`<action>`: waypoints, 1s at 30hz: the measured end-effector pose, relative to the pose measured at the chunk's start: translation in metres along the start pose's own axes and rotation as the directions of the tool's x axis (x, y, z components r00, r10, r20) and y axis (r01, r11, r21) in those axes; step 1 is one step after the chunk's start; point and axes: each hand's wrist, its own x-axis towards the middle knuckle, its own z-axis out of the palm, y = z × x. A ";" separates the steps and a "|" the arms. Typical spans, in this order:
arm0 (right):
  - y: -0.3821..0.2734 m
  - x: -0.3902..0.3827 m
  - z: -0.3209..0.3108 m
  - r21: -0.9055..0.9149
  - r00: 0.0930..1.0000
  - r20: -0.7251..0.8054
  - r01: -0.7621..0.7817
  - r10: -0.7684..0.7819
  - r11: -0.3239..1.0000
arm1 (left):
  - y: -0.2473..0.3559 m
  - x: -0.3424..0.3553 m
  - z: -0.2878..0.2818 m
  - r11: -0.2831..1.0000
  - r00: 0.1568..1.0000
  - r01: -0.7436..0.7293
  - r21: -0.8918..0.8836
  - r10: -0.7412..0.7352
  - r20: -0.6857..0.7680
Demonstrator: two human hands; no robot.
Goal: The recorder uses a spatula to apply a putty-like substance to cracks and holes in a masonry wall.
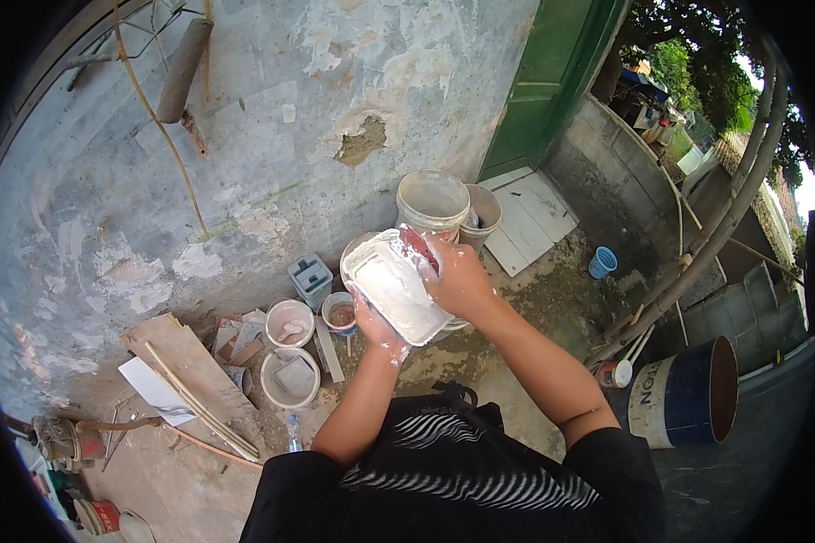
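Rn our L hand (378, 324) clasps the white tray (433, 332) from beneath its L side, up off the floor (190, 484); R hand (457, 279) pinches a reddish scraper (417, 248). Prob. working the paste (391, 288); next move needs firm L grip, flat scraper.

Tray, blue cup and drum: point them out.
Tray (433, 329), head view: white-smeared lower rim.
Blue cup (601, 263), head view: middle of its body.
Drum (681, 395), head view: middle of its side.
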 end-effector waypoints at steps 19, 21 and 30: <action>-0.017 -0.008 0.009 -0.092 0.990 0.075 0.126 -0.120 0.988 | 0.001 0.015 -0.017 0.995 0.999 -0.017 -0.094 0.021 0.044; -0.018 -0.004 0.009 -0.086 0.989 0.032 0.144 -0.141 0.986 | 0.003 0.019 -0.019 0.989 0.996 -0.016 -0.149 0.029 0.085; -0.026 -0.003 0.014 -0.084 0.977 0.102 0.198 -0.189 0.977 | 0.007 0.025 -0.030 0.995 0.998 -0.017 -0.103 0.023 0.057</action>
